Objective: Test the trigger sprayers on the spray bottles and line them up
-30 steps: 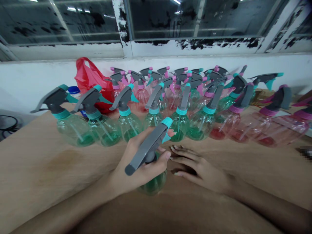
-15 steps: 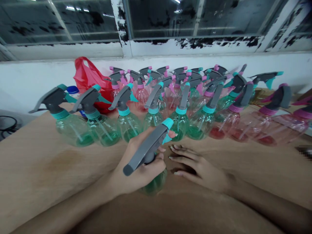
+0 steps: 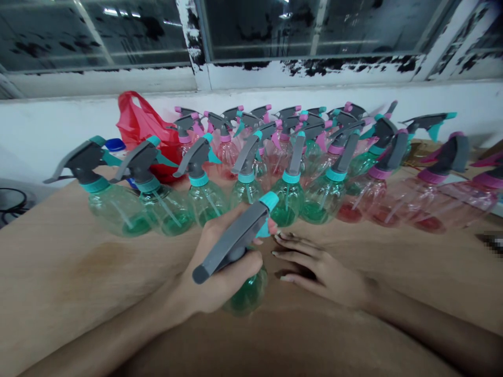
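My left hand (image 3: 220, 277) is wrapped round the neck of a green spray bottle (image 3: 248, 293) at the near middle of the table. Its grey head with a turquoise nozzle points away and to the right, and a fingertip shows by the turquoise trigger. The bottle's collar is hidden by my hand. To the right of the bottle, my right hand (image 3: 318, 267) lies palm down on the table with its fingers apart, holding nothing. Just beyond both hands stands a front row of spray bottles, green ones (image 3: 286, 204) at left and middle, pink ones (image 3: 383, 204) at right.
More pink and green spray bottles (image 3: 226, 152) crowd behind the front row. A red plastic bag (image 3: 143, 123) and a blue-capped bottle (image 3: 116, 145) stand at the back left. The wooden table (image 3: 43, 267) meets a white wall (image 3: 47, 123) below windows.
The spray bottle's head has shifted slightly left with my left hand, and its trigger sits closer to the neck. My right hand has stayed in place.
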### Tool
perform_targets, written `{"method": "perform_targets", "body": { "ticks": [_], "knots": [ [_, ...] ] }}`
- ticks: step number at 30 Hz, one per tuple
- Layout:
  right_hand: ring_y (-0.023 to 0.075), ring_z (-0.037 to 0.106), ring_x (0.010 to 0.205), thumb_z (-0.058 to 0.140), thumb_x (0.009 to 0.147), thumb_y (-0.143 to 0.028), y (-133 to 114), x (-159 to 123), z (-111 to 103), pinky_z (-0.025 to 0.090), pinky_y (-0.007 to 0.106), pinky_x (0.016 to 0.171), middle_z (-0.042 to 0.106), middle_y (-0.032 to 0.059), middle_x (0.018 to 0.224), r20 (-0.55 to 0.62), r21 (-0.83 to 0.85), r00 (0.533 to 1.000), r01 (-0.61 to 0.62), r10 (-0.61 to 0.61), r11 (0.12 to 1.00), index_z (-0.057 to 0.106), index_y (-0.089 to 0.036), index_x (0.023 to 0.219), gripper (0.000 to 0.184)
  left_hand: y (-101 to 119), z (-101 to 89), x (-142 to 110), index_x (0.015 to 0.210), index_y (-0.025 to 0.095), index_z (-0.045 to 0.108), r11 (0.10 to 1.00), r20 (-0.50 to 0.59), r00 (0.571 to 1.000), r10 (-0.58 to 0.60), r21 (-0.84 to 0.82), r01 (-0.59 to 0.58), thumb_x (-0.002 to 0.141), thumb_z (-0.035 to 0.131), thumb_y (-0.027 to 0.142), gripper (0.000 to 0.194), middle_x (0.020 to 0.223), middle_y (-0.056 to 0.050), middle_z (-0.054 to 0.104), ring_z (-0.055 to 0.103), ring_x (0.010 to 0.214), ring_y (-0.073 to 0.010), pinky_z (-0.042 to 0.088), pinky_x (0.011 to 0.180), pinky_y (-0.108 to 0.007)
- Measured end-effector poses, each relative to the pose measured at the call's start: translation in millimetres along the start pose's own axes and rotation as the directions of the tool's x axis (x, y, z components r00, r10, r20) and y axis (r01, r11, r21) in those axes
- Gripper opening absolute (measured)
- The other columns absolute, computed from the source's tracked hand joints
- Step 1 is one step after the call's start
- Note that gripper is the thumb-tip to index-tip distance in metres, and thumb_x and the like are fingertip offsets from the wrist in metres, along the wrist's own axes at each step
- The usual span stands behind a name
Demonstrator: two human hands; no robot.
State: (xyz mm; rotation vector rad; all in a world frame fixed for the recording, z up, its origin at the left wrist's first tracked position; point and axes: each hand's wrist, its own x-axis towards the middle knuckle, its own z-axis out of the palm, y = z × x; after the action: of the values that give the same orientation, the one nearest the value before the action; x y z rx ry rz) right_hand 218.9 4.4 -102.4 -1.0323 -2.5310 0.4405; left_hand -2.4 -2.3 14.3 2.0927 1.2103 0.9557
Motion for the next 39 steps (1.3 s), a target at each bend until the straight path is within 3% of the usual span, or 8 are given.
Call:
{"method": "perform_targets", "body": {
  "ticks": [3, 5, 8, 13, 22, 39],
  "knots": [
    [0.0216, 0.034, 0.131, 0.047, 0.088, -0.043, -0.5, 0.1, 0.0, 0.032, 0.044, 0.107, 0.042, 0.0034, 0.14, -0.015, 0.012, 1.0, 0.009, -0.009, 1.0, 0.049, -0.026, 0.127, 0.043, -3.1, -0.9, 0.1, 0.077, 0.025, 0.058, 0.996, 0.017, 0.997, 0.07, -0.057, -0.069, 0.063, 0.046, 0.019, 0.019, 0.075, 0.002, 0.063, 0.061, 0.063, -0.0169, 0.053, 0.063, -0.029],
    [0.0216, 0.034, 0.131, 0.048, 0.088, -0.043, -1.1, 0.2, -0.2, 0.032, 0.044, 0.107, 0.043, 0.0035, 0.14, -0.028, 0.013, 1.0, 0.005, -0.005, 1.0, 0.049, -0.026, 0.127, 0.042, -3.5, -1.0, 0.0, 0.083, 0.025, 0.059, 0.998, 0.026, 0.999, 0.044, -0.045, -0.043, 0.065, 0.046, 0.019, 0.023, 0.072, 0.002, 0.062, 0.06, 0.061, -0.0164, 0.053, 0.063, -0.029],
    [0.0216, 0.033, 0.131, 0.047, 0.088, -0.044, -1.6, 0.2, -0.8, 0.031, 0.043, 0.108, 0.042, 0.0033, 0.14, -0.01, 0.003, 1.0, -0.006, 0.006, 1.0, 0.05, -0.025, 0.127, 0.043, -1.2, -0.9, 0.0, 0.095, 0.023, 0.061, 0.999, 0.021, 1.0, -0.006, -0.047, 0.007, 0.067, 0.048, 0.017, 0.031, 0.08, 0.001, 0.064, 0.063, 0.074, -0.0176, 0.053, 0.07, -0.027],
    [0.0217, 0.032, 0.132, 0.047, 0.088, -0.044, -0.3, 0.1, -0.2, 0.031, 0.044, 0.108, 0.04, 0.003, 0.142, -0.005, -0.001, 1.0, 0.006, -0.006, 1.0, 0.048, -0.026, 0.128, 0.044, 0.2, 0.4, 0.8, 0.107, 0.021, 0.059, 0.998, 0.058, 0.998, 0.036, -0.057, -0.033, 0.07, 0.05, 0.015, 0.038, 0.088, -0.001, 0.064, 0.064, 0.077, -0.0161, 0.053, 0.069, -0.024],
    [0.0214, 0.032, 0.132, 0.047, 0.088, -0.043, 1.1, 0.1, 1.3, 0.031, 0.044, 0.108, 0.041, 0.0037, 0.141, -0.02, 0.005, 1.0, 0.022, -0.022, 1.0, 0.048, -0.025, 0.127, 0.043, -2.3, 4.3, -0.6, 0.107, 0.025, 0.058, 0.997, 0.033, 0.999, 0.027, -0.071, -0.025, 0.071, 0.048, 0.014, 0.039, 0.092, 0.0, 0.064, 0.062, 0.072, -0.0136, 0.052, 0.074, -0.024],
    [0.0223, 0.032, 0.132, 0.047, 0.088, -0.043, 1.2, 0.1, 0.0, 0.031, 0.044, 0.108, 0.04, 0.004, 0.142, -0.005, 0.001, 1.0, 0.021, -0.021, 1.0, 0.048, -0.025, 0.128, 0.043, -2.1, 2.3, 0.8, 0.104, 0.021, 0.06, 0.997, 0.03, 0.998, 0.051, -0.061, -0.049, 0.068, 0.05, 0.014, 0.038, 0.086, -0.001, 0.063, 0.061, 0.068, -0.0136, 0.051, 0.07, -0.023]
  ]
}}
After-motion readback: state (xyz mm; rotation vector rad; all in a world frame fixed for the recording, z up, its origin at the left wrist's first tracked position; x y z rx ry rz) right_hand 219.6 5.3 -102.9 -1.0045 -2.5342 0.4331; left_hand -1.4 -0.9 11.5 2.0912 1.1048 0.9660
